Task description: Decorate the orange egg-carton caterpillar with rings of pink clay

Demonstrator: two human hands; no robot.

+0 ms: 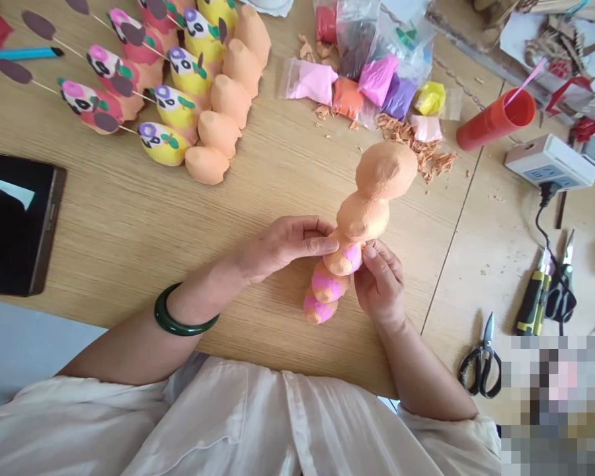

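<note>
Segmented orange clay figure (364, 211), shown from above at the centre of a light wood-grain tabletop (129, 218). Its five rounded lobes run in a line from lower left to upper right. The surface is matte and grainy; the two upper lobes are bare orange, and the three lower lobes bear pink patches.

From left to right: a flat black tablet (14, 221) lies at the table's left side. Beyond it stand rows of yellow and pink painted egg-shaped figures (163, 144) on thin wooden sticks, beside plain orange egg-shaped clay forms (207, 165). The left hand (282, 248), wearing a dark green bangle (186, 311) on the wrist, has its fingers pressed together and lies across the figure, its thumb on the first pink-patched lobe. The right hand (379, 284) has curled fingers and pinches the same lobe from the other side. Behind the figure lie clear plastic bags of pink, orange, purple and yellow clay (371, 73), with loose wood shavings (416, 145) near them. At far right are a red plastic tube (496, 119), a white power strip (550, 162) and black-handled scissors (480, 360).
</note>
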